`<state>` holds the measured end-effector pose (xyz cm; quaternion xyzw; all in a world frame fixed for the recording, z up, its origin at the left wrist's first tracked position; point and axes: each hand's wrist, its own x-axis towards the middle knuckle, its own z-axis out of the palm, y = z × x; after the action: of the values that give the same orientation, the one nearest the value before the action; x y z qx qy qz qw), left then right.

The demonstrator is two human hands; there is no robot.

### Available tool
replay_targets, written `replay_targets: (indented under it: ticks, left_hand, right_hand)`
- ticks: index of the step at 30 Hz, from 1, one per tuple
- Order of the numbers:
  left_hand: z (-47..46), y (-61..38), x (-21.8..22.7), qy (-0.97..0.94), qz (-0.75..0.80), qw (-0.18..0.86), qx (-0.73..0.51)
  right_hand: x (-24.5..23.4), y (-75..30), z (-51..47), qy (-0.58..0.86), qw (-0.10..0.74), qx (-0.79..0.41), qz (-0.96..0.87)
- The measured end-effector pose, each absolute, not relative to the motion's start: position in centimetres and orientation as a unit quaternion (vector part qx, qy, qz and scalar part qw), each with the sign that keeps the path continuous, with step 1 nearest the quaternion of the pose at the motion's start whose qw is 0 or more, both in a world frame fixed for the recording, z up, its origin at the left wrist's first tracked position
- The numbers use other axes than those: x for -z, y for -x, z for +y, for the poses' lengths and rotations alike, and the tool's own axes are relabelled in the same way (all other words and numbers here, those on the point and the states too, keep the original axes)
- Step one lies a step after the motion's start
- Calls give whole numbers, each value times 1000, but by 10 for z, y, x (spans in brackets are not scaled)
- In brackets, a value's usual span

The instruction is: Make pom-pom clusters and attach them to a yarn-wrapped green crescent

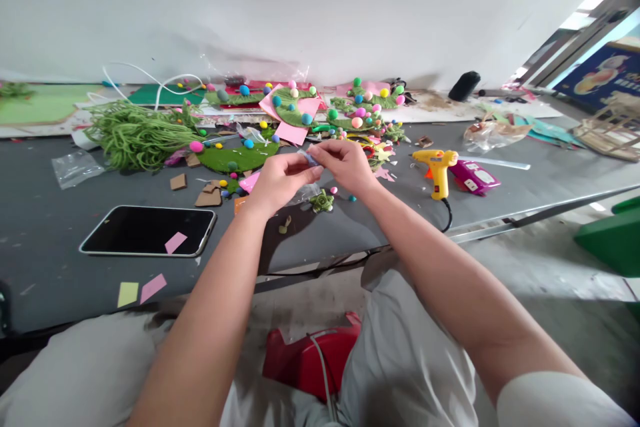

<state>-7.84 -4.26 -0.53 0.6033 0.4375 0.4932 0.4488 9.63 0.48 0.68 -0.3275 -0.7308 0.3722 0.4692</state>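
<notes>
My left hand (283,180) and my right hand (345,161) meet over the middle of the grey table. Between their fingertips is a small bluish-purple piece (309,158), mostly covered by the fingers, so its kind does not show. Both hands are closed in a pinch on it. Just below them lie a green leafy rosette (321,201) and a crumpled clear plastic bag (303,195). A green felt leaf (235,157) with coloured pompoms lies beyond my left hand.
A yellow glue gun (438,170) stands right, by a purple power socket (475,177). A phone (150,231) lies left, below a bundle of green cords (135,135). Pompom-covered green leaf shapes (290,109) line the back. A red stool (313,360) is under the table.
</notes>
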Motion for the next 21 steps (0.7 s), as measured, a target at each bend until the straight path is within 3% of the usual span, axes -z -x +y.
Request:
replay_targets:
  ticks: [10, 14, 21]
  left_hand:
    - [-43, 77, 7, -608, 459, 444, -471]
    - [-42, 75, 10, -614, 456, 446, -465]
    - [-43, 75, 6, -603, 445, 452, -484]
  right_hand:
    - [-11, -104, 4, 350, 449, -439, -695]
    - [-8, -101, 3, 335, 412, -406, -744]
    - [-7, -101, 4, 321, 445, -352, -758]
